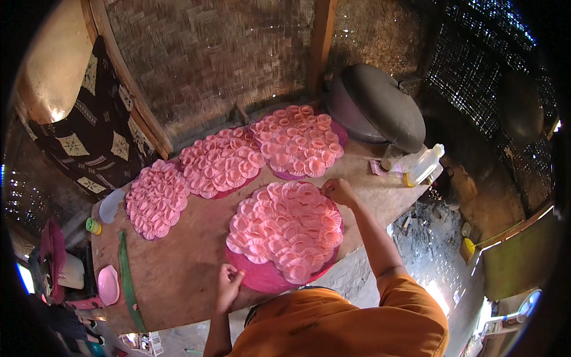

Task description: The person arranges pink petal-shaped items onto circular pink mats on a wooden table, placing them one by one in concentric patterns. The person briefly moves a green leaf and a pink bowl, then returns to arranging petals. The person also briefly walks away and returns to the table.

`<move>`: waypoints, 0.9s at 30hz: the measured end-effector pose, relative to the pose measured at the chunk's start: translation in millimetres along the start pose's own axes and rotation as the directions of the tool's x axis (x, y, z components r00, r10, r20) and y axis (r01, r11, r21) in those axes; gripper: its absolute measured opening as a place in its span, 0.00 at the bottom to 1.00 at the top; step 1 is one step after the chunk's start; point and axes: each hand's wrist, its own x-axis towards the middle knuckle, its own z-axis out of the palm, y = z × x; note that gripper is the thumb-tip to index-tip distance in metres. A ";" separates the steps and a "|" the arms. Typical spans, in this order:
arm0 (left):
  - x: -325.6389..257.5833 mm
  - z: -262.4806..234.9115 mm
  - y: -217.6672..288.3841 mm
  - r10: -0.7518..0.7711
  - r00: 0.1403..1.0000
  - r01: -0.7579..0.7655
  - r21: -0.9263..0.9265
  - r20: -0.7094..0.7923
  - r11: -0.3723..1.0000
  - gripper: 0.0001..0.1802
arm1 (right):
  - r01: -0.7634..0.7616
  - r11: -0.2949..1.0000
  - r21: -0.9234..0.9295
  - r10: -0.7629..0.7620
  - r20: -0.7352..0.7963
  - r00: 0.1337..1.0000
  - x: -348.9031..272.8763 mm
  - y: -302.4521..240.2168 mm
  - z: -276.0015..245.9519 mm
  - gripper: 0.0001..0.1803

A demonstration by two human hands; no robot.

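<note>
Wooden table (190, 238): our left hand (229, 285) pinches near tray (262, 276) rim, right hand (338, 191) fingers pinch far pink wafer (309, 193). Wafers likely thin, brittle — we grip edges.

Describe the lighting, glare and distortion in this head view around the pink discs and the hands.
Head view: soft, even light on the near tray of pink discs; the left hand and right hand look sharp, without motion blur. Head view: bright blown-out patches at the lower right ground and upper left wall. Head view: fisheye bends the wooden table edge, and black corners ring the picture.
</note>
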 end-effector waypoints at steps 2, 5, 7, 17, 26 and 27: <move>-7.4 25.3 -2.9 -0.046 0.995 0.047 -0.004 0.090 0.999 0.14 | 0.095 0.981 -0.171 -0.093 0.025 0.995 14.3 3.7 -17.3 0.08; -9.2 61.0 -0.2 -0.110 0.972 0.064 0.218 0.206 0.974 0.13 | 0.224 0.910 -0.349 -0.165 0.189 0.968 30.5 16.8 -56.2 0.09; -3.4 84.5 8.6 -0.168 0.925 0.160 0.053 0.341 0.986 0.12 | 0.200 0.897 -0.394 -0.139 0.178 0.974 42.3 28.5 -79.9 0.09; 12.3 157.2 67.2 -0.020 0.811 -0.180 0.281 0.585 0.943 0.16 | 0.096 0.942 -0.323 -0.092 0.026 0.995 77.3 72.2 -125.3 0.10; 12.0 119.7 47.7 0.198 0.975 -0.219 0.307 0.098 0.926 0.10 | 0.206 0.907 -0.368 -0.294 -0.201 0.934 105.4 -4.8 -48.2 0.14; 12.8 115.9 42.4 0.201 0.979 -0.199 0.288 0.020 0.937 0.09 | 0.237 0.892 -0.384 -0.323 -0.177 0.930 109.7 -7.1 -41.1 0.13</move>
